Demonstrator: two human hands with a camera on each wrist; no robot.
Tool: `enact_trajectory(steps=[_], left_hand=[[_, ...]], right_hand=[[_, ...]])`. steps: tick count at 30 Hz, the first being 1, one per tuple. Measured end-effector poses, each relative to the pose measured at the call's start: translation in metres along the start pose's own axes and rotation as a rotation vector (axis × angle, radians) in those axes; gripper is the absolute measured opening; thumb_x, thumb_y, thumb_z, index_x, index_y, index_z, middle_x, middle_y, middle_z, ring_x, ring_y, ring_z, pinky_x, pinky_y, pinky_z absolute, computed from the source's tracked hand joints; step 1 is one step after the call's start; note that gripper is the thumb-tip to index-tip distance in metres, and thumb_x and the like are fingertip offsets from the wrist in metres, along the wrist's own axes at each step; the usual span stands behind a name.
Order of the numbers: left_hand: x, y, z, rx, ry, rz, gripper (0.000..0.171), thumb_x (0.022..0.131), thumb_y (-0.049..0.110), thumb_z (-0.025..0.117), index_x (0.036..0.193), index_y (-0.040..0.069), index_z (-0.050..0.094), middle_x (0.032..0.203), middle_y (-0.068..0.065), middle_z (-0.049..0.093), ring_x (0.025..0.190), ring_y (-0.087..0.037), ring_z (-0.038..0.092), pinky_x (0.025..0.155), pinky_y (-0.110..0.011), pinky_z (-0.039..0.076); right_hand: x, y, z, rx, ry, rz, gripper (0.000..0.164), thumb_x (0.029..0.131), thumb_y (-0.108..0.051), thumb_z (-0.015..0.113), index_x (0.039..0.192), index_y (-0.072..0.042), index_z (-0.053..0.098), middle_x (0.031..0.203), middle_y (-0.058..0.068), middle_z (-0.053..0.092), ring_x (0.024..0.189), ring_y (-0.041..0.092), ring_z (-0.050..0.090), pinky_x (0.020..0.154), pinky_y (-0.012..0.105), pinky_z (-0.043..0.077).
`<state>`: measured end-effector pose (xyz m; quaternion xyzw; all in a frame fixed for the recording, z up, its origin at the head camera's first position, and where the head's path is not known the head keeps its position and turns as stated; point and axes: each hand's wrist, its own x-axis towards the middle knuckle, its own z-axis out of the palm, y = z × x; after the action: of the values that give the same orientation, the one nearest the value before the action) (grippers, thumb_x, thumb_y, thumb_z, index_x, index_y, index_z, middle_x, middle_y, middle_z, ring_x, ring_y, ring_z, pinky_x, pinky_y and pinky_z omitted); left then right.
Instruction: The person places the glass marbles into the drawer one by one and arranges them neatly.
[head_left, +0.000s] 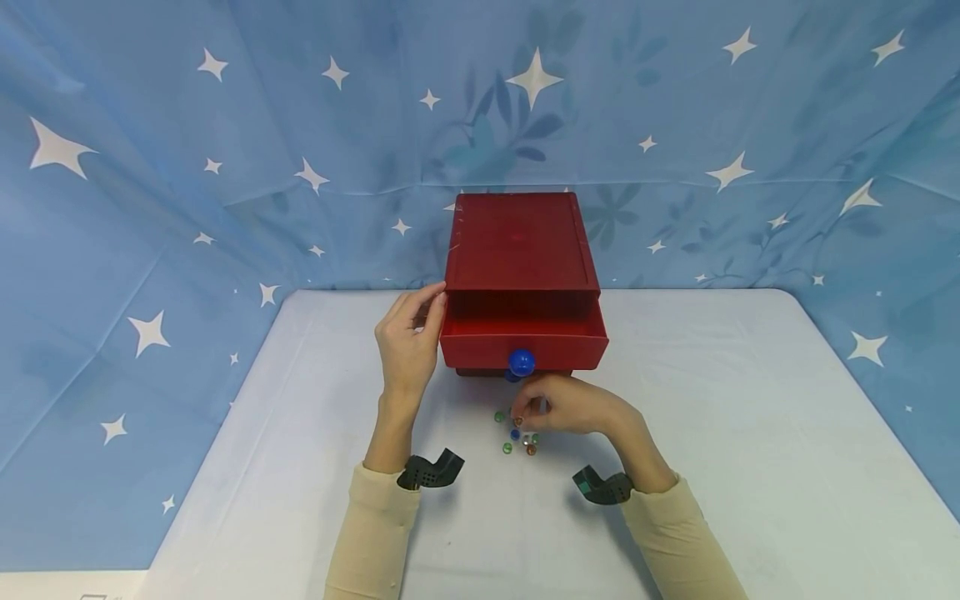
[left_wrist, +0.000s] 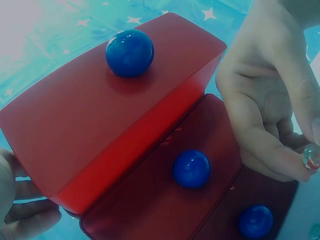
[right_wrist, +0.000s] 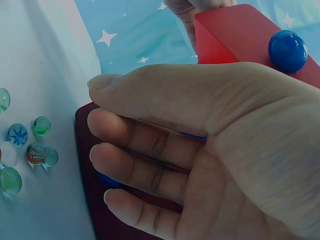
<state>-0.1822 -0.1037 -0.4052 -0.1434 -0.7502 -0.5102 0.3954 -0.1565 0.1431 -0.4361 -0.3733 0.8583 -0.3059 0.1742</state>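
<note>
In the right wrist view, the right grip [right_wrist: 215, 145] hides the pinched marble [left_wrist: 311, 158] from me; the left edge cuts off a green marble [right_wrist: 4, 100].

Head view: bright, even light; fairly sharp throughout. White table [head_left: 750, 417]: pale, with soft grey shadows beside both sleeves [head_left: 375, 533], lower centre. Red cabinet [head_left: 517, 242]: top evenly lit; open drawer [head_left: 521, 350] darkened inside, towards the back. Marbles [head_left: 507, 447]: too small for fine detail.

Left wrist view: dimmer, blue-green cast; upper left corner washed to pale haze. Upper blue knob [left_wrist: 130, 52]: glossy, bright highlights. Lower drawer fronts [left_wrist: 145, 200]: shaded, darkest at lower right.

Right wrist view: dim, cool cast. Right hand [right_wrist: 235, 150]: shaded palm, creases legible. Backdrop [right_wrist: 125, 30]: slightly soft, upper centre. Same knob, upper right: small white glare.
</note>
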Motion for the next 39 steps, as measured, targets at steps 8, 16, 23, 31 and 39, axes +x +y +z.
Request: enact_trajectory(steps=[8, 16, 23, 31, 39], left_hand=[[0.0, 0.0, 0.0, 0.005, -0.001, 0.009, 0.02, 0.096, 0.015, 0.067, 0.112, 0.007, 0.076, 0.093, -0.011, 0.074, 0.074, -0.02, 0.069, 0.071, -0.011, 0.053], [0.0, -0.001, 0.001, 0.002, 0.003, 0.007, 0.019, 0.096, 0.014, 0.067, 0.111, 0.007, 0.076, 0.093, -0.011, 0.074, 0.073, -0.02, 0.069, 0.071, -0.011, 0.053], [0.0, -0.001, 0.0, 0.0, 0.002, 0.006, 0.019, 0.096, 0.014, 0.067, 0.111, 0.007, 0.076, 0.093, -0.011, 0.074, 0.073, -0.02, 0.068, 0.071, -0.011, 0.053], [-0.001, -0.001, -0.001, 0.012, -0.01, 0.005, 0.021, 0.096, 0.016, 0.067, 0.113, 0.007, 0.076, 0.095, -0.011, 0.074, 0.075, -0.019, 0.069, 0.072, -0.012, 0.054], [0.0, 0.0, 0.0, 0.005, -0.004, 0.006, 0.02, 0.096, 0.016, 0.067, 0.112, 0.007, 0.076, 0.095, -0.011, 0.074, 0.074, -0.021, 0.069, 0.072, -0.011, 0.054]], right_hand=[[0.0, -0.004, -0.001, -0.007, -0.006, 0.003, 0.01, 0.087, -0.018, 0.076, 0.097, -0.017, 0.075, 0.093, -0.01, 0.07, 0.084, 0.004, 0.06, 0.077, 0.022, 0.056], [-0.001, -0.008, -0.003, -0.018, -0.009, -0.016, 0.01, 0.088, -0.018, 0.075, 0.097, -0.016, 0.076, 0.092, -0.011, 0.07, 0.083, 0.003, 0.059, 0.076, 0.021, 0.055], [-0.002, -0.013, -0.004, -0.019, -0.01, -0.035, 0.009, 0.088, -0.018, 0.075, 0.097, -0.016, 0.075, 0.091, -0.01, 0.07, 0.084, 0.003, 0.059, 0.078, 0.022, 0.056], [-0.005, -0.017, -0.006, -0.023, -0.006, -0.047, 0.008, 0.089, -0.018, 0.074, 0.097, -0.016, 0.075, 0.091, -0.011, 0.069, 0.085, 0.003, 0.059, 0.079, 0.022, 0.056], [-0.007, -0.022, -0.008, -0.013, -0.004, -0.049, 0.008, 0.089, -0.016, 0.074, 0.097, -0.015, 0.075, 0.092, -0.01, 0.068, 0.085, 0.003, 0.059, 0.079, 0.022, 0.056]])
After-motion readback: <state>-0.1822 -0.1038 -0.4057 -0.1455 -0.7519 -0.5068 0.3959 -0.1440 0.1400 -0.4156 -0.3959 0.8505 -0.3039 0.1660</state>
